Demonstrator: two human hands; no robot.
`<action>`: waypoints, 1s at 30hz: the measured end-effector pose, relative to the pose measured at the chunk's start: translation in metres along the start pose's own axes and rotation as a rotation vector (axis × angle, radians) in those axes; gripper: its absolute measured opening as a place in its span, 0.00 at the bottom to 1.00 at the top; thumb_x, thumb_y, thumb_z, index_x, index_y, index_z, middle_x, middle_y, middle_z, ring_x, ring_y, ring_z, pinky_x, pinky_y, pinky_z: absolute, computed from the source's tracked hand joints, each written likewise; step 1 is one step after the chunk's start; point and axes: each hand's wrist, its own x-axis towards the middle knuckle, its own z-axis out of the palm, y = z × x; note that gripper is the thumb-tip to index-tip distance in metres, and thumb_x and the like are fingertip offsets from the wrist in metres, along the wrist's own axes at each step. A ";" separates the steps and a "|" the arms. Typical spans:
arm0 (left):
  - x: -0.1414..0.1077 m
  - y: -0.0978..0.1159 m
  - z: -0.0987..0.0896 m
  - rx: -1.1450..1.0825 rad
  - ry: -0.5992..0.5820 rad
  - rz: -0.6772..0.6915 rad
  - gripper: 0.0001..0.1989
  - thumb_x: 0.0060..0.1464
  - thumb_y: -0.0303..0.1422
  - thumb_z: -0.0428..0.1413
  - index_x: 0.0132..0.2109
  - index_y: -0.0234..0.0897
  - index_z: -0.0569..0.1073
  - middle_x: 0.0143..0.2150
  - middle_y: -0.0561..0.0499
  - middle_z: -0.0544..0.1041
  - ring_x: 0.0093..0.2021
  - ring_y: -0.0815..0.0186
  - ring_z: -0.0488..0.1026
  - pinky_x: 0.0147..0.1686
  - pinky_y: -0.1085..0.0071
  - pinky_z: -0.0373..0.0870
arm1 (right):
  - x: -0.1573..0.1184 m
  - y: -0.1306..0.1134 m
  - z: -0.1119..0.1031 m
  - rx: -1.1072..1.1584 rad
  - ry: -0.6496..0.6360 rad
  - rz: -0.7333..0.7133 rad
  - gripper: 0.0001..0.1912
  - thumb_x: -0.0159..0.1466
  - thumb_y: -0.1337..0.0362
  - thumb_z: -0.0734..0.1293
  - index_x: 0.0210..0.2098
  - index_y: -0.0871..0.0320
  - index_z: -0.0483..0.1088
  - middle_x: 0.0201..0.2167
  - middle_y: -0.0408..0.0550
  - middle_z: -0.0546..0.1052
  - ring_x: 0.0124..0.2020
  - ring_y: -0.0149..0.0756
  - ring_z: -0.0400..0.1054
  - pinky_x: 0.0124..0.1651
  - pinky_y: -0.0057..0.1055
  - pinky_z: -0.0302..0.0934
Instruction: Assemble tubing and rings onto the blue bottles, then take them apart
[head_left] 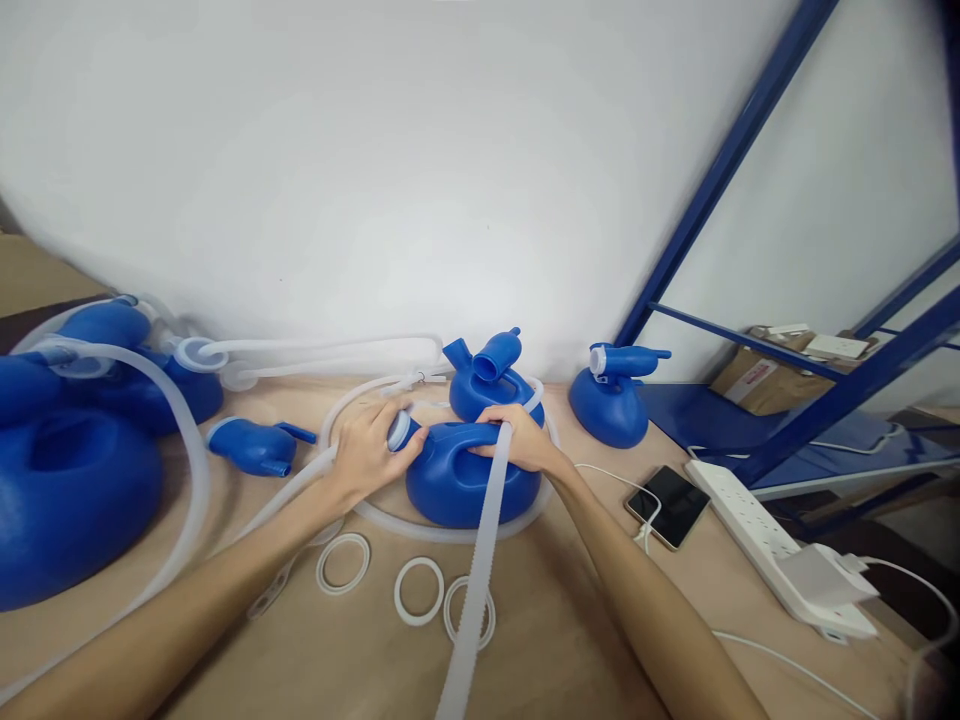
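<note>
Blue container (469, 480) at frame centre on table (570, 620). Left hand (371, 450) closed around its capped spout; right hand (517, 440) clamped on handle and white hose (480, 560). Risk: twisting could kink hose, scatter white rings (418, 590), nudge phone (670, 505).

This is looking like a small assembly workshop or stockroom. Many identical blue plastic vessels (611, 395), loose white tubing (322, 352) and sealing rings (419, 590) are lying across a bare wooden bench (570, 640), while blue steel racking (757, 110) is holding what is probably a cardboard carton (757, 385).
</note>
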 end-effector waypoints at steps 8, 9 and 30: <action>0.003 -0.026 -0.017 -0.106 -0.203 0.325 0.20 0.64 0.47 0.53 0.52 0.37 0.77 0.44 0.39 0.84 0.46 0.52 0.82 0.50 0.58 0.79 | -0.001 -0.004 -0.004 0.075 -0.067 -0.041 0.12 0.51 0.58 0.80 0.29 0.58 0.79 0.30 0.46 0.81 0.31 0.38 0.73 0.37 0.31 0.64; 0.004 -0.030 -0.019 -0.106 -0.217 0.380 0.22 0.64 0.48 0.53 0.53 0.36 0.78 0.44 0.38 0.84 0.46 0.51 0.82 0.49 0.58 0.79 | -0.001 -0.004 -0.003 0.084 -0.079 -0.032 0.13 0.51 0.57 0.80 0.29 0.58 0.79 0.29 0.46 0.81 0.31 0.38 0.73 0.36 0.31 0.64; 0.053 0.048 -0.051 0.192 -0.738 0.124 0.11 0.65 0.36 0.53 0.36 0.39 0.77 0.41 0.47 0.83 0.40 0.55 0.79 0.38 0.61 0.71 | 0.000 0.003 0.000 0.059 -0.055 -0.045 0.14 0.54 0.56 0.79 0.30 0.60 0.77 0.28 0.45 0.79 0.29 0.36 0.71 0.35 0.30 0.64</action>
